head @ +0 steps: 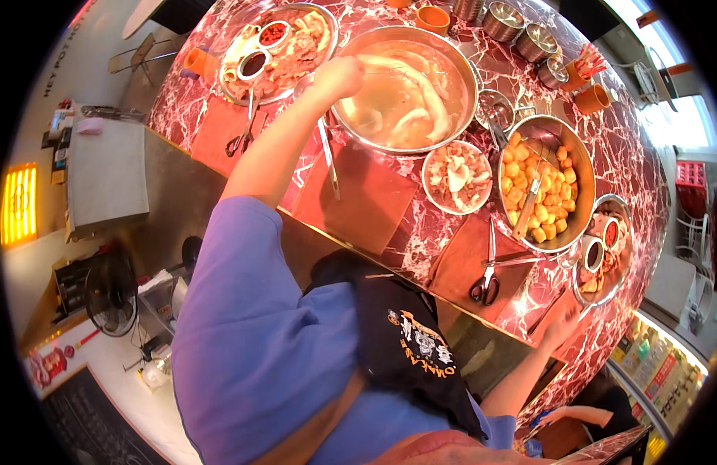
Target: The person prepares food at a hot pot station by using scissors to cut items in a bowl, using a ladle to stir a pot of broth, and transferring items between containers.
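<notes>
My left hand (342,77) is closed over the left rim of a large metal pot (387,146), seemingly around a thin metal utensil that reaches over the broth. Long pale pieces of food (431,96) lie in the broth. Metal tongs (328,157) rest beside the pot on a red-brown cloth (358,203). To the right stand a bowl of sliced meat (457,177) and a metal pan (591,174) of browned chunks (538,192), with a wooden-handled utensil (528,206) in it. My right hand (561,328) is at the table's near edge by another cloth; its fingers are blurred.
Scissors (485,288) lie on a cloth, others (242,139) near the left platter (334,35). Another platter (625,250) stands right. Metal cups (503,22) and orange cups (432,20) line the far side. A person's arm (585,414) shows lower right.
</notes>
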### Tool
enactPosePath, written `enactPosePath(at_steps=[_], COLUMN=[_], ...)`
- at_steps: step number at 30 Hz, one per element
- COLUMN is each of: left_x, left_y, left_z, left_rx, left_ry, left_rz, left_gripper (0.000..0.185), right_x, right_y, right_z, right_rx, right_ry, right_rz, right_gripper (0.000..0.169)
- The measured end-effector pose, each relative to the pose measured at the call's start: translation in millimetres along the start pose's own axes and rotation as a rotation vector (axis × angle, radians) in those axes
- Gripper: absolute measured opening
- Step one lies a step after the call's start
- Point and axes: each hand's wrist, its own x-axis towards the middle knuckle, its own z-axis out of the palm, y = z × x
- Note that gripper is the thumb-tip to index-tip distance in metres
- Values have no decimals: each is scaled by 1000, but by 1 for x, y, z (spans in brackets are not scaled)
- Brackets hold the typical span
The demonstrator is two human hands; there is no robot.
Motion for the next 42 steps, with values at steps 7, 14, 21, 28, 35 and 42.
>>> enactPosePath(at_steps=[7, 14, 21, 28, 35, 42], left_x=[-39, -34, 79, 59, -15, -39], left_y=[-50, -56, -42, -46, -92, -90], left_z=[18, 17, -16, 6, -13, -48], left_rx=[-252, -351, 43, 147, -69, 10], left_ry=[36, 114, -81, -293, -151, -158], left_rz=[-37, -35, 28, 117, 104, 9], left_gripper=[27, 27, 30, 29, 28, 26], right_x=[-8, 17, 0, -47, -60, -55], right_y=[-250, -262, -284, -259, -305, -416], right_z=[137, 161, 101, 50, 19, 99], right_rx=[-52, -427, -323, -53, 367, 306], right_ry=[-386, -388, -333, -138, -269, -681], right_rz=[-91, -199, -132, -203, 72, -126], right_gripper=[59, 49, 41, 44, 43, 45])
